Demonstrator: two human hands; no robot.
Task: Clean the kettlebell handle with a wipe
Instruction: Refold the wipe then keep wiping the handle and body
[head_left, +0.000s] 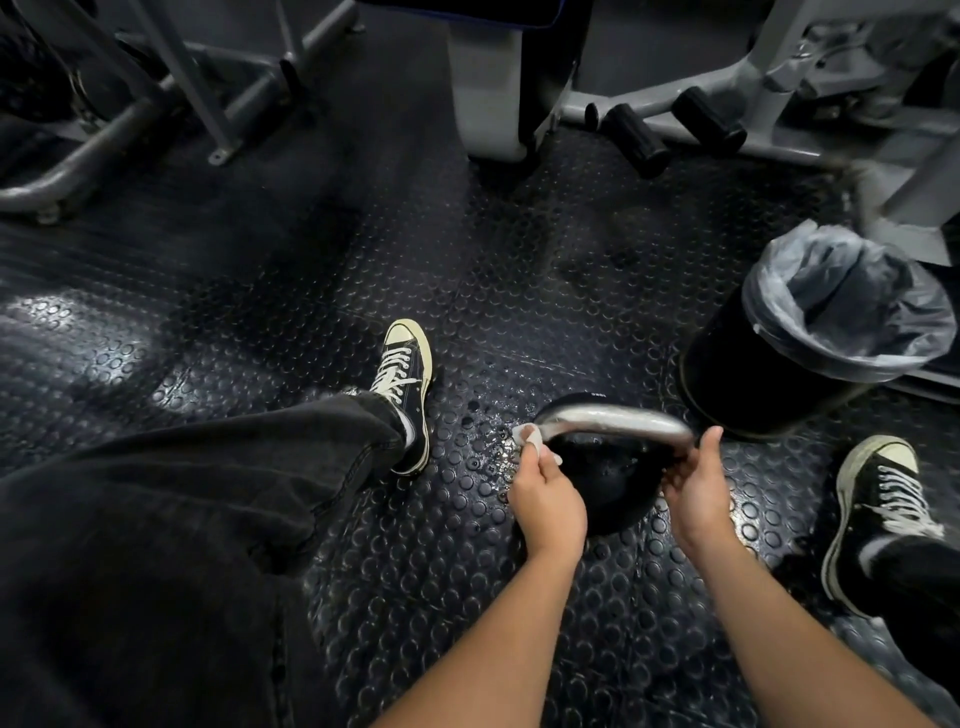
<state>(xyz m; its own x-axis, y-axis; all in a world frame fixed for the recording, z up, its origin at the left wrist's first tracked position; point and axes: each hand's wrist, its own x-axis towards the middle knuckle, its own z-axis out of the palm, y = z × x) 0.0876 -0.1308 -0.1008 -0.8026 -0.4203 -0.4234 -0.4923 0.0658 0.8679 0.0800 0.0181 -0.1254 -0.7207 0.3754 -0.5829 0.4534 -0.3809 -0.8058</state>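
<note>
A black kettlebell (602, 483) stands on the studded rubber floor between my feet. Its silver handle (613, 418) arches across the top. My left hand (545, 493) pinches a small white wipe (530, 435) against the left end of the handle. At the handle's right end, my right hand (693, 483) grips the bar where it bends down into the black body. Both hands hide the lower ends of the handle.
A black waste bin (779, 374) with a clear liner stands close behind on the right. My left shoe (402, 384) and right shoe (878, 509) flank the kettlebell. Grey gym machine frames (675, 119) and black roller pads (636, 140) line the back.
</note>
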